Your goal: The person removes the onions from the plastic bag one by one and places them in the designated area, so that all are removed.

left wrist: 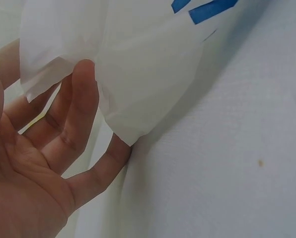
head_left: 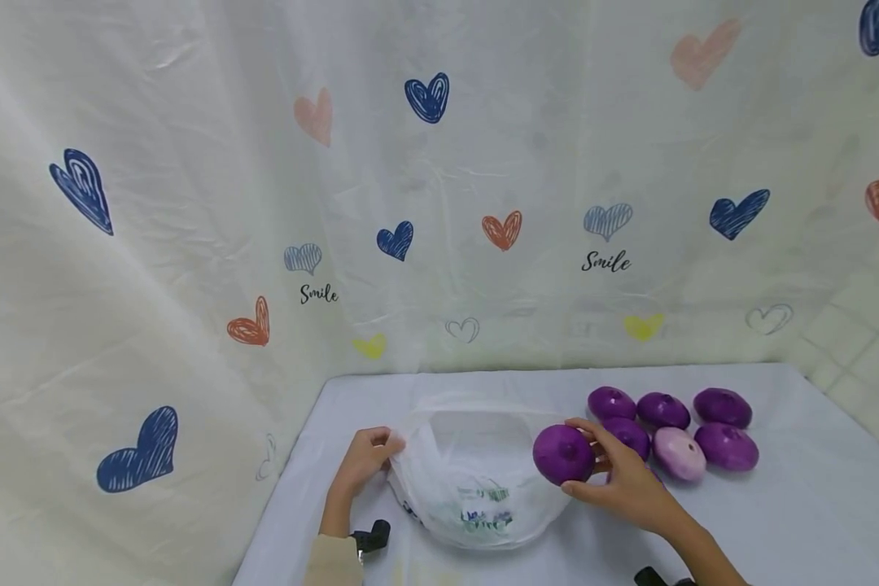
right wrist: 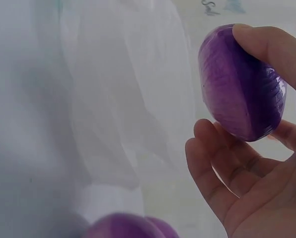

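A white plastic bag (head_left: 498, 529) with green and blue print stands on the table, its mouth spread wide. My left hand (head_left: 362, 462) pinches the bag's left rim between thumb and fingers. In the left wrist view the thin film (left wrist: 148, 74) hangs over those fingers. My right hand (head_left: 626, 484) grips a shiny purple onion (head_left: 562, 456) at the right side of the bag's mouth. Seen from the right wrist, the onion (right wrist: 237, 84) is between the thumb and the fingers. The inside of the bag is mostly hidden.
Several more purple onions (head_left: 728, 447) are grouped on the white-covered table (head_left: 813, 505) to the right, one of them pale pink (head_left: 679, 453). Part of the group lies behind my right hand. A white curtain (head_left: 542, 146) printed with hearts hangs behind the table.
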The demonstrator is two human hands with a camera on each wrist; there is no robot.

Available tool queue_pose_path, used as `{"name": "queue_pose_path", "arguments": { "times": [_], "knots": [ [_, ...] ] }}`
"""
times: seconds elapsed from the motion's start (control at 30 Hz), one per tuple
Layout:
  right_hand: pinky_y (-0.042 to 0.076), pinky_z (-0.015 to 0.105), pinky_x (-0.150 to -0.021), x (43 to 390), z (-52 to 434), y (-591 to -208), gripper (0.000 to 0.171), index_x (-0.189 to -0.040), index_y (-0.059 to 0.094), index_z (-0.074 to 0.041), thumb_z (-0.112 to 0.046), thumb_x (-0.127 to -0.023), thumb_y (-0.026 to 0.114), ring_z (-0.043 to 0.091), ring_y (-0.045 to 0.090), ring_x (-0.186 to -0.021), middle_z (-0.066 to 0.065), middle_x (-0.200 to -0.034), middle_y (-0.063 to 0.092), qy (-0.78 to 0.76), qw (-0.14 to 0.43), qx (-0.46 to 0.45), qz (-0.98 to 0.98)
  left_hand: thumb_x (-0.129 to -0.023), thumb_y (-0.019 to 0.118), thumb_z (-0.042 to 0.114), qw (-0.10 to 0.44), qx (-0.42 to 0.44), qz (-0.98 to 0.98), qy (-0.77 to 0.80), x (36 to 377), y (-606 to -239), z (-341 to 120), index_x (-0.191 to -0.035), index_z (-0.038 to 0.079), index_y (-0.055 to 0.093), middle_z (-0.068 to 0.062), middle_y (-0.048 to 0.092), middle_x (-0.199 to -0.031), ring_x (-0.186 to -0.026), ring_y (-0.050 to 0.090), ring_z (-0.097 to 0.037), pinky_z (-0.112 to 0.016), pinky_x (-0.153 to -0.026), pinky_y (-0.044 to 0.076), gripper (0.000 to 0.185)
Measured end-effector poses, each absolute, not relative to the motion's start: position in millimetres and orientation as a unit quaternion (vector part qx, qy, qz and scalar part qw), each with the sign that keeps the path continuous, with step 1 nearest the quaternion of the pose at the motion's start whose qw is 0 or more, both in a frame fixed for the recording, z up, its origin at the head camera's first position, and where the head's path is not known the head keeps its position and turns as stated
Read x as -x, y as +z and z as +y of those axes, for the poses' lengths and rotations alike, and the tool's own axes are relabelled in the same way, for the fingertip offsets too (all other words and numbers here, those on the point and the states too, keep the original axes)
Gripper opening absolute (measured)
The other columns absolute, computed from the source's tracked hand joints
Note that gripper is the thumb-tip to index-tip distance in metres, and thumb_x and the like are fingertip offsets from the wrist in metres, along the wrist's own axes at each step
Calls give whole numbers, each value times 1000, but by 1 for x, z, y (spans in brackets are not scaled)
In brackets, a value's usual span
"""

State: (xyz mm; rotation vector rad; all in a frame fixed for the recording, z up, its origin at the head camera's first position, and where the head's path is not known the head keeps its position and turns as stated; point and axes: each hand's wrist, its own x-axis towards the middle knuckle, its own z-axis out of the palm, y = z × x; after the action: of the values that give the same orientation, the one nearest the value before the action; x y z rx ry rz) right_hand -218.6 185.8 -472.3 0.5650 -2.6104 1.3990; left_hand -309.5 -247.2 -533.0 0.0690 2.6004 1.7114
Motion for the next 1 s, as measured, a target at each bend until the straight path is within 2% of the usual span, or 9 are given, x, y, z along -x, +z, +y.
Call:
{"name": "queue_pose_path", "arguments": {
  "times": [0.23,0.43,0.63,0.8,0.9,1.0],
  "knots": [
    [56,27,-81,219,213,-476,81,-151,41,-21,-28,-83,86,4,63,-100,14,-131,61,460,77,-170,-868,-95,73,25,15,-26,829,558,308,-533,-249,-99,3,72,-5,64,-88,-74,57,-17,-30,-65,50,22],
    [56,25,-80,219,224,-478,83,-152,39,-16,-24,-84,85,0,62,-98,19,-134,58,470,79,-159,-865,-95,73,27,15,-24,831,556,308,-535,-250,-100,4,72,-5,65,-88,-74,57,-17,-30,-66,50,23],
    [57,24,-81,215,232,-476,84,-153,36,-14,-24,-85,84,-2,62,-100,24,-138,54,474,77,-141,-866,-95,73,27,14,-19,832,554,307,-534,-250,-101,5,73,-5,65,-88,-73,57,-18,-31,-66,49,23],
    [54,21,-81,208,244,-477,84,-154,34,-13,-29,-87,82,1,60,-102,21,-138,52,452,84,-108,-882,-94,73,28,14,-22,833,553,308,-535,-250,-101,5,73,-5,65,-88,-73,57,-18,-31,-66,49,24],
    [54,21,-80,203,255,-480,85,-155,33,-13,-30,-88,82,4,59,-101,21,-139,51,446,79,-88,-887,-94,73,29,15,-20,834,551,308,-535,-249,-100,6,73,-5,65,-88,-74,57,-17,-31,-66,49,24],
    [56,22,-78,198,268,-482,86,-156,32,-11,-29,-88,81,1,59,-97,23,-141,50,448,77,-75,-887,-95,73,29,14,-24,836,548,309,-536,-249,-101,6,73,-5,66,-88,-74,58,-17,-31,-66,49,24]
  ]
}}
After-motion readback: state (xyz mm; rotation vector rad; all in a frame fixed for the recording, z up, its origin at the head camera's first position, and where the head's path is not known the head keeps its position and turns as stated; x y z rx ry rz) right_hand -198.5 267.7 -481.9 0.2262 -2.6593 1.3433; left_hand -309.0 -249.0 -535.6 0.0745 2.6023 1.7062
